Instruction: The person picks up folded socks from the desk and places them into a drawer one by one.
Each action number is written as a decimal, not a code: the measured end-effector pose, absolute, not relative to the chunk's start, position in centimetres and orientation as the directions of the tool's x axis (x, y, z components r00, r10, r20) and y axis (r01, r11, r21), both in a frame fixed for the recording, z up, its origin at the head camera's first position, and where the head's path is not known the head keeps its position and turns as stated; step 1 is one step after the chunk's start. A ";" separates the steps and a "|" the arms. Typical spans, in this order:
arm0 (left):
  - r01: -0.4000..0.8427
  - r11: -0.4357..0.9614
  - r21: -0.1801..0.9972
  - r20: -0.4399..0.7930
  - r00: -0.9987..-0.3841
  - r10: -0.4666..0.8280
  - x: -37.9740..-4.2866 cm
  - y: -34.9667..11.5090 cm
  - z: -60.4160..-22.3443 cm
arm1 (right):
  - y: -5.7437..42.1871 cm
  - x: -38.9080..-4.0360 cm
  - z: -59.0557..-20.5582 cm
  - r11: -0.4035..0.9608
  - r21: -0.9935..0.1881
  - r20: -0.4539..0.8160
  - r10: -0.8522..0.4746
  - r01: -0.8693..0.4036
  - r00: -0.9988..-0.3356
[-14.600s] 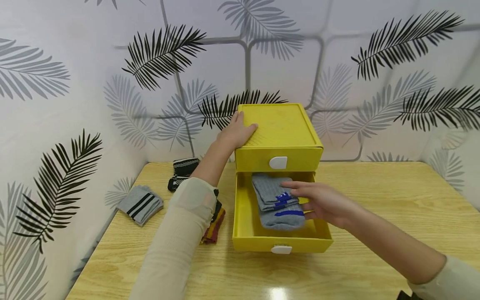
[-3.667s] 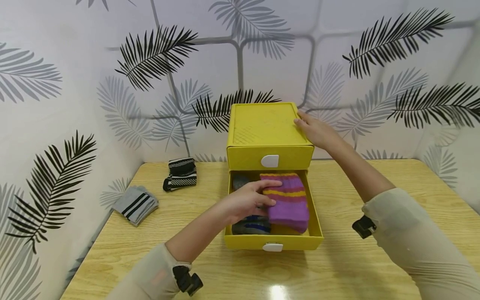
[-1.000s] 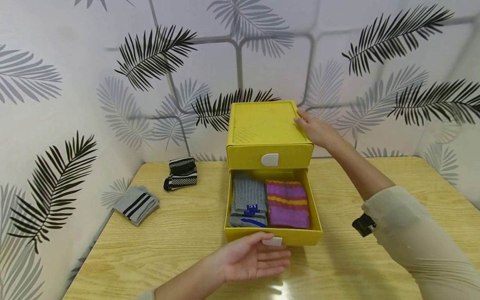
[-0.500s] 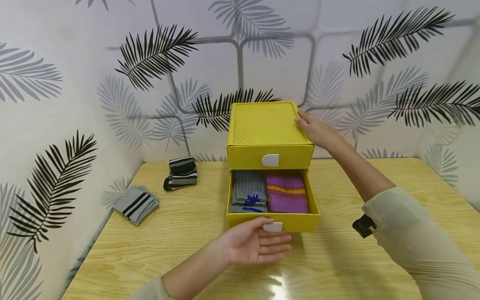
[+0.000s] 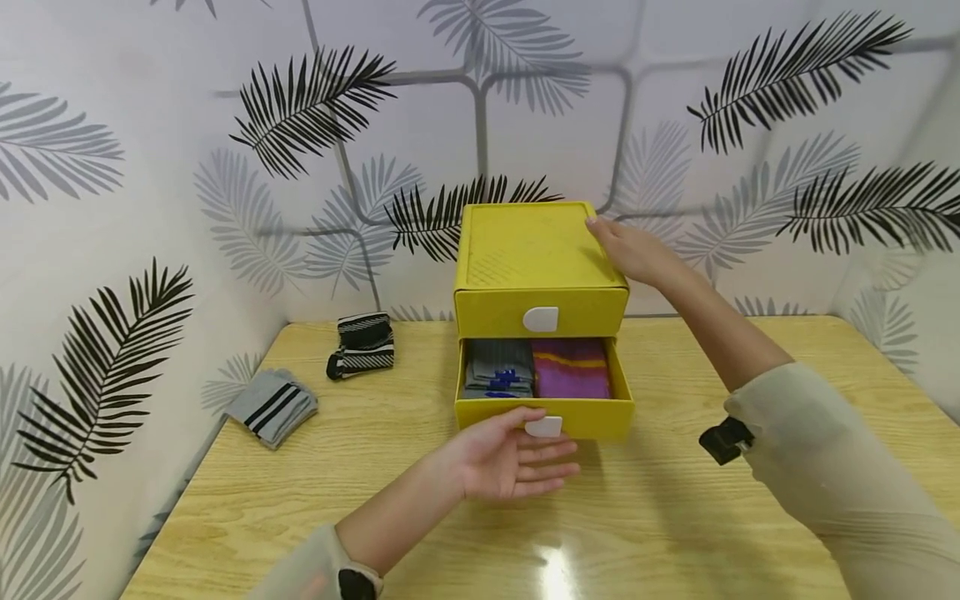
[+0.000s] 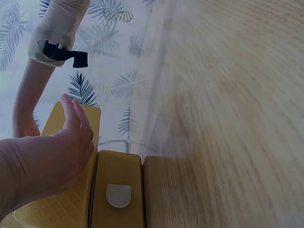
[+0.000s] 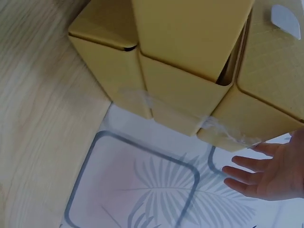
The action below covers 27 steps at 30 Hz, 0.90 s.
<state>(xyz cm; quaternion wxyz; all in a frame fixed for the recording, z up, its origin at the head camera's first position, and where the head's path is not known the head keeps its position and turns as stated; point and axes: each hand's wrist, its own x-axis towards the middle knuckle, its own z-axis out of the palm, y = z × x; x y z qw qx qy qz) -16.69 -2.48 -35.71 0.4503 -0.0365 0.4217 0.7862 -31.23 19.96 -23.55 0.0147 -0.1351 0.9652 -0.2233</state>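
Note:
A yellow drawer unit (image 5: pixel 540 250) stands on the table with one drawer (image 5: pixel 480 410) partly pulled out. Folded grey ribbed socks (image 5: pixel 498 367) with blue lettering fill that drawer's left side; beside them lie folded purple socks (image 5: pixel 572 371) with a yellow stripe. My left hand (image 5: pixel 495 454) has its thumb against the drawer front by the white handle (image 5: pixel 544 427), its other fingers stretched out below. At the unit's upper right edge rests my right hand (image 5: pixel 626 248). The right wrist view shows this hand (image 7: pixel 278 171) with extended fingers along the unit's side.
On the table's left lie folded light grey socks (image 5: pixel 273 408) with black stripes and folded black-and-white patterned socks (image 5: pixel 362 346). The upper drawer's white handle (image 5: pixel 541 319) faces me. Behind the table (image 5: pixel 337 450) rises a leaf-patterned wall (image 5: pixel 555 150).
Grey socks, then purple striped socks, have gone into the drawer. My left hand has moved to the drawer front, and the drawer has slid inward. My right hand now steadies the unit's right side.

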 end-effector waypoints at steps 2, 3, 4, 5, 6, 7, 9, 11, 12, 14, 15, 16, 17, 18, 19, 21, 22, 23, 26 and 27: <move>-0.734 -0.244 0.634 -0.434 -0.599 0.674 -17.1 -2.4 -35.7 | 19.7 -31.3 -23.3 0.884 -0.396 0.035 -0.257 -0.250 -0.966; -0.733 -0.248 0.634 -0.431 -0.601 0.673 -17.3 -2.4 -35.7 | 19.5 -31.4 -23.3 0.897 -0.369 0.033 -0.251 -0.246 -0.967; -0.731 -0.252 0.634 -0.431 -0.605 0.669 -17.5 -2.3 -35.7 | 19.4 -31.4 -23.2 0.910 -0.337 0.031 -0.245 -0.241 -0.969; -0.731 -0.256 0.632 -0.433 -0.607 0.666 -17.7 -2.3 -35.7 | 19.3 -31.4 -23.3 0.923 -0.304 0.026 -0.240 -0.237 -0.970; -0.728 -0.260 0.634 -0.431 -0.612 0.664 -17.8 -2.3 -35.7 | 19.2 -31.4 -23.3 0.934 -0.270 0.023 -0.235 -0.233 -0.972; -0.730 -0.263 0.631 -0.434 -0.613 0.660 -18.0 -2.2 -35.7 | 19.0 -31.4 -23.3 0.943 -0.242 0.016 -0.232 -0.229 -0.972; -0.729 -0.267 0.631 -0.436 -0.617 0.655 -18.4 -2.1 -35.8 | 18.9 -31.4 -23.4 0.949 -0.220 0.011 -0.231 -0.227 -0.973; -0.728 -0.269 0.631 -0.438 -0.620 0.651 -18.7 -2.1 -35.9 | 18.9 -31.3 -23.5 0.950 -0.217 0.000 -0.229 -0.224 -0.973; -0.724 -0.270 0.634 -0.436 -0.624 0.649 -18.8 -2.0 -35.9 | 18.9 -31.3 -23.5 0.950 -0.222 -0.005 -0.228 -0.222 -0.974; -0.723 -0.274 0.635 -0.435 -0.627 0.646 -19.1 -1.9 -36.0 | 18.9 -31.3 -23.6 0.947 -0.233 -0.008 -0.227 -0.219 -0.974; -0.722 -0.277 0.634 -0.435 -0.629 0.645 -19.3 -1.9 -36.0 | 18.9 -31.3 -23.6 0.946 -0.240 -0.008 -0.226 -0.218 -0.974; -0.720 -0.279 0.635 -0.434 -0.632 0.642 -19.5 -1.9 -36.0 | 18.9 -31.2 -23.6 0.945 -0.245 -0.009 -0.226 -0.217 -0.974; -0.718 -0.282 0.637 -0.433 -0.635 0.639 -19.6 -1.9 -35.9 | 18.9 -31.2 -23.6 0.944 -0.247 -0.009 -0.227 -0.217 -0.974; -0.718 -0.286 0.635 -0.436 -0.638 0.635 -19.8 -1.8 -35.9 | 19.0 -31.3 -23.6 0.943 -0.249 -0.009 -0.229 -0.220 -0.973; -0.719 -0.288 0.632 -0.438 -0.638 0.633 -19.9 -1.8 -35.9 | 19.0 -31.3 -23.7 0.943 -0.249 -0.009 -0.232 -0.223 -0.973; -0.720 -0.293 0.629 -0.443 -0.641 0.627 -20.2 -1.8 -35.9 | 19.0 -31.4 -23.7 0.941 -0.251 -0.013 -0.237 -0.226 -0.972; -0.721 -0.295 0.628 -0.445 -0.642 0.624 -20.4 -1.8 -35.9 | 19.0 -31.4 -23.8 0.941 -0.252 -0.015 -0.240 -0.228 -0.971; -0.722 -0.298 0.625 -0.446 -0.643 0.623 -20.5 -1.8 -35.9 | 19.0 -31.5 -23.8 0.940 -0.252 -0.016 -0.241 -0.230 -0.970; -0.714 -0.305 0.630 -0.442 -0.653 0.615 -20.9 -1.7 -35.9 | 19.0 -31.6 -23.9 0.938 -0.258 -0.018 -0.246 -0.233 -0.969; -0.713 -0.308 0.630 -0.441 -0.655 0.613 -21.0 -1.7 -35.9 | 19.0 -31.6 -23.9 0.937 -0.258 -0.016 -0.249 -0.236 -0.968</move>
